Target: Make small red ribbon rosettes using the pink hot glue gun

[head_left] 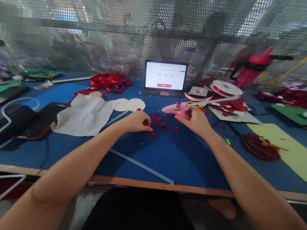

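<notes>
My right hand (196, 122) is wrapped round a pink glue gun (174, 109), whose nozzle points left above the blue table. To its left, my left hand (139, 122) has its fingers pinched together at a small red piece (153, 133). Whether that piece is between the fingertips or just beside them is too small to tell. Several more small red pieces (158, 119) lie scattered on the tabletop between the two hands.
A tablet (165, 76) stands at the back. Ribbon spools (226, 88) are back right, red ribbon (109, 81) back left. A white cloth (85, 115) and phone (41, 118) lie left. A glue stick (143, 166) lies near the front edge (190, 188); yellow paper (293, 150) is right.
</notes>
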A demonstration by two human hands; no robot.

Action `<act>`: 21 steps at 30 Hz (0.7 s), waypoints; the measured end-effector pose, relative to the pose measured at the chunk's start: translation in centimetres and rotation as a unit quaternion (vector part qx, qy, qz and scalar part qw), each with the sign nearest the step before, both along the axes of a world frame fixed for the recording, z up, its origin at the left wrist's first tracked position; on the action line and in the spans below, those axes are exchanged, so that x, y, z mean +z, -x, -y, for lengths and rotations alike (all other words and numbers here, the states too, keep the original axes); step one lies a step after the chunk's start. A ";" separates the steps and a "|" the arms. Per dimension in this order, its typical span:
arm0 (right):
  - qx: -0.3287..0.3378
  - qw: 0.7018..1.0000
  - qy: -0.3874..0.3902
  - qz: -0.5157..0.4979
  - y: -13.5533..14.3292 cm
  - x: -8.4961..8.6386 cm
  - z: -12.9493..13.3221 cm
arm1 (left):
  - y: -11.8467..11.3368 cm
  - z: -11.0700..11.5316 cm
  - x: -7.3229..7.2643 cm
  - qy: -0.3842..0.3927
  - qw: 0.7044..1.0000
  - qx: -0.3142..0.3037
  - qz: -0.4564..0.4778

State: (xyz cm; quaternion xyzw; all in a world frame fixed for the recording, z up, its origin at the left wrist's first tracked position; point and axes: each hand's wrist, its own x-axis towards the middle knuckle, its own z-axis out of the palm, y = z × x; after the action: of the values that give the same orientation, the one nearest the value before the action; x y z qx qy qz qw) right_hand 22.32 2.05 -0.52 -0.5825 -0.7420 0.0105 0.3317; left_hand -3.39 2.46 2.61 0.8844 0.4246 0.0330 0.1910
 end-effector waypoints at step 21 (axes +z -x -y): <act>0.013 0.988 0.049 -0.149 1.3 1.7 1.7 | 0.1 0.0 -0.1 -0.001 1.000 -0.008 0.013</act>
State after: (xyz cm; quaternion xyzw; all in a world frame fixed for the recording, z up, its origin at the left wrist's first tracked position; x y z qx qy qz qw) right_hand 20.99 0.32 1.21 -0.5802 -0.6904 0.1378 0.4095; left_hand -3.47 2.45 2.56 0.8873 0.4154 0.0437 0.1955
